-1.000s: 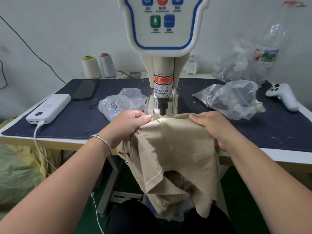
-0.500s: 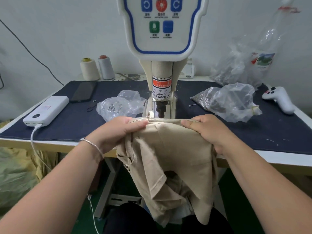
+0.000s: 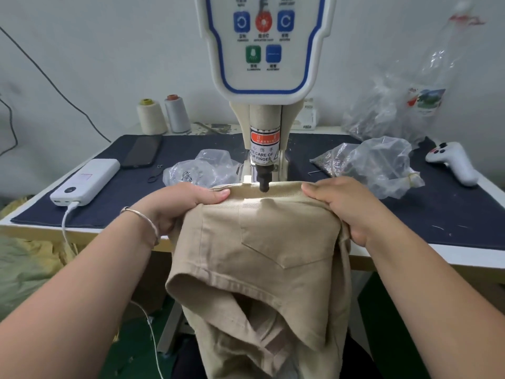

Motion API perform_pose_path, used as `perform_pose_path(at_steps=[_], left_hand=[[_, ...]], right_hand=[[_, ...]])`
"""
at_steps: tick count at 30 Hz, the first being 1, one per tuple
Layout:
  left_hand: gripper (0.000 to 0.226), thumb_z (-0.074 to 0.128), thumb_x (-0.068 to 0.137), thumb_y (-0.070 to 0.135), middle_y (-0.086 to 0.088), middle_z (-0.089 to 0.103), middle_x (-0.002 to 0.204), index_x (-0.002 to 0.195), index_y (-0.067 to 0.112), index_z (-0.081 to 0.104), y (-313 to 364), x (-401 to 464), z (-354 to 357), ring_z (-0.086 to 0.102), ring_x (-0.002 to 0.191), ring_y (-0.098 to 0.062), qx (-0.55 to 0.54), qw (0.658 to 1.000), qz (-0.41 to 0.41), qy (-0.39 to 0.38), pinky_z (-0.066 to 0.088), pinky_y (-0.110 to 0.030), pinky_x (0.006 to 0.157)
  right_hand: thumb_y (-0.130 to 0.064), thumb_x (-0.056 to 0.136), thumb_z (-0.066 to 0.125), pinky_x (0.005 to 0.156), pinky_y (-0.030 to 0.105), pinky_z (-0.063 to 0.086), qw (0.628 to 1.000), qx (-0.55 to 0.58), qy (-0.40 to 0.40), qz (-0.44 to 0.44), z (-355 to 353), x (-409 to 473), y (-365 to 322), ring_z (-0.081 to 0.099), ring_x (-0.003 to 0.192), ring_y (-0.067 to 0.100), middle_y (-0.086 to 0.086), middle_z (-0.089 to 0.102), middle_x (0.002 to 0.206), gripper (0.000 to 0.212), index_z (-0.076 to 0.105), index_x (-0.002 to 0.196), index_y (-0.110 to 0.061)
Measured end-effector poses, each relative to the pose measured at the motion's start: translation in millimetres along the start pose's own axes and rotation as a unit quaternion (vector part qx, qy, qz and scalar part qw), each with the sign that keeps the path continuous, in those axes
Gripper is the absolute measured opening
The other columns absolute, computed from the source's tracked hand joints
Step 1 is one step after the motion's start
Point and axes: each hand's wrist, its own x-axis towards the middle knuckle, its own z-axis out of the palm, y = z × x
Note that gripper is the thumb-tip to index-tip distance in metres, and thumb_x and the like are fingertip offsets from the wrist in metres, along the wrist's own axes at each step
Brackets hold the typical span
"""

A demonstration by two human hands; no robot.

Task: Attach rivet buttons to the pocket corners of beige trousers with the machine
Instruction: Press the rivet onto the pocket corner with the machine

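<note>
— Navy mat [image 3: 109, 198] on the table, what's on its near edge?
— Beige trousers [image 3: 262, 250], top edge under the machine [image 3: 263, 176] punch.
— Hands?
— Left hand [image 3: 175, 206] and right hand [image 3: 347, 206] pinch the top edge either side. Plastic bags [image 3: 382, 165] beyond.

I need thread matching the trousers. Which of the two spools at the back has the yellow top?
The left spool, cream thread with a yellow top. The spool beside it is grey-white with a reddish top.
</note>
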Motion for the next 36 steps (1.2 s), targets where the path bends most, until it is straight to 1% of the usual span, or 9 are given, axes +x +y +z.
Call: perform_pose_path(at_steps=[3,9,14,17,20,22,26,31,36], left_hand=[[0.049,0.082,0.058,0.044,-0.013,0.077,0.087,0.090,0.007,0.077,3.0,4.1,7.5,0.074,0.069,-0.022,-0.045,0.999,-0.015,0.017,0.060,-0.032,0.056],[0.077,0.080,0.062,0.048,-0.020,0.070,0.118,0.119,-0.003,0.069,3.0,5.2,12.4,0.067,0.102,-0.030,-0.056,0.998,-0.001,-0.014,0.056,-0.044,0.090],[0.067,0.076,0.073,0.053,-0.020,0.073,0.113,0.114,0.001,0.070,4.2,9.9,22.7,0.067,0.094,-0.028,-0.003,0.997,0.054,0.055,0.052,-0.048,0.097],[0.063,0.059,0.092,0.058,-0.011,0.064,0.085,0.098,-0.005,0.065,-2.9,15.0,32.7,0.057,0.077,-0.021,0.087,0.982,0.109,0.129,0.046,-0.036,0.077],[0.048,0.050,0.096,0.059,-0.005,0.049,0.077,0.083,0.014,0.057,-12.6,14.3,40.8,0.044,0.069,-0.019,0.130,0.970,0.148,0.142,0.034,-0.033,0.069],[0.049,0.050,0.098,0.056,-0.005,0.040,0.066,0.070,0.016,0.046,-17.4,15.1,43.5,0.038,0.061,-0.016,0.152,0.961,0.169,0.157,0.030,-0.031,0.062],[0.053,0.052,0.100,0.047,0.004,0.027,0.056,0.059,0.023,0.028,-23.0,18.5,46.8,0.026,0.052,-0.012,0.169,0.946,0.206,0.183,0.021,-0.031,0.053],[0.053,0.053,0.100,0.046,-0.001,0.028,0.059,0.060,0.020,0.031,-23.7,20.8,47.5,0.028,0.056,-0.015,0.170,0.940,0.219,0.200,0.021,-0.033,0.058],[0.051,0.054,0.099,0.046,-0.004,0.029,0.063,0.063,0.017,0.034,-23.9,20.8,50.8,0.028,0.059,-0.017,0.157,0.945,0.221,0.183,0.022,-0.034,0.059]], right_hand=[[-0.019,0.091,0.066,0.072,0.037,0.044,0.998,0.058,0.002,0.027,0.2,-8.1,13.7,0.053,0.081,0.029,0.024,0.059,0.091,0.041,0.057,0.106,0.017],[-0.007,0.087,0.068,0.062,0.032,0.055,0.990,0.120,0.004,0.068,-7.4,-11.6,22.3,0.061,0.066,0.024,0.021,0.063,0.084,0.033,0.059,0.110,0.015],[-0.004,0.086,0.068,0.054,0.026,0.054,0.994,0.081,-0.010,0.072,-5.3,-2.1,12.0,0.061,0.056,0.018,0.014,0.065,0.075,0.022,0.066,0.105,0.006],[-0.014,0.086,0.070,0.056,0.027,0.053,0.996,0.066,0.010,0.061,-6.0,4.6,11.4,0.063,0.056,0.020,0.015,0.066,0.073,0.035,0.063,0.110,0.011],[-0.037,0.082,0.075,0.065,0.032,0.044,0.999,-0.039,0.029,0.015,-2.9,8.7,17.2,0.058,0.065,0.023,0.021,0.060,0.071,0.043,0.066,0.086,0.005],[-0.047,0.083,0.069,0.060,0.031,0.031,0.987,-0.143,0.068,-0.036,0.5,12.3,22.6,0.042,0.058,0.017,0.009,0.040,0.059,0.050,0.045,0.063,-0.008],[-0.053,0.087,0.059,0.054,0.034,0.025,0.955,-0.256,0.120,-0.093,4.5,19.7,33.4,0.029,0.046,0.013,-0.009,0.024,0.039,0.060,0.023,0.052,-0.022],[-0.053,0.087,0.060,0.057,0.035,0.026,0.954,-0.261,0.122,-0.082,5.1,28.0,37.9,0.032,0.049,0.016,-0.009,0.027,0.037,0.061,0.024,0.050,-0.020],[-0.046,0.086,0.067,0.064,0.032,0.028,0.983,-0.159,0.084,-0.045,-0.9,31.7,35.6,0.041,0.064,0.019,0.008,0.039,0.066,0.045,0.045,0.067,-0.011]])
